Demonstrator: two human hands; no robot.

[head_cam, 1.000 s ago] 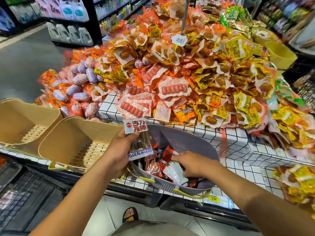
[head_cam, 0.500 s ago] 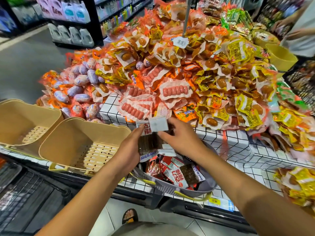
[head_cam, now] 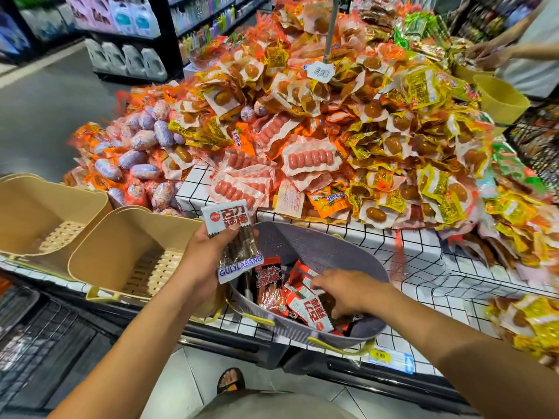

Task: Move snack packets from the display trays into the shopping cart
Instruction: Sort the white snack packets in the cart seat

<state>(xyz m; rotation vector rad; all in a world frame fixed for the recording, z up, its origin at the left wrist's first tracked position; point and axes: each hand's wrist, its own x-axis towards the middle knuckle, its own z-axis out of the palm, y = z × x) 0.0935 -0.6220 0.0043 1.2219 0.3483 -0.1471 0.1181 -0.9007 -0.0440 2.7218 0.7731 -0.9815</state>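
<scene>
My left hand (head_cam: 203, 257) grips a small stack of clear snack packets (head_cam: 239, 247) with white and blue labels, held upright over the left rim of the grey basket (head_cam: 314, 238). Several red and white snack packets (head_cam: 304, 293) lie inside that basket. My right hand (head_cam: 346, 293) is down in the basket, fingers curled onto one of the packets (head_cam: 314, 314). The black wire shopping cart (head_cam: 33, 343) is at the lower left, below the display edge.
Two empty beige baskets (head_cam: 127, 246) (head_cam: 39, 204) stand left of the grey one on the gridded display shelf (head_cam: 423, 258). A tall heap of sausage and egg snack packets (head_cam: 308, 137) rises behind. Another person's hand (head_cam: 496, 57) reaches in at top right near a yellow tub (head_cam: 500, 99).
My right hand left the packet stack in my left hand and dropped back into the grey basket. My left hand still holds the stack, now with a white-labelled packet on top.
</scene>
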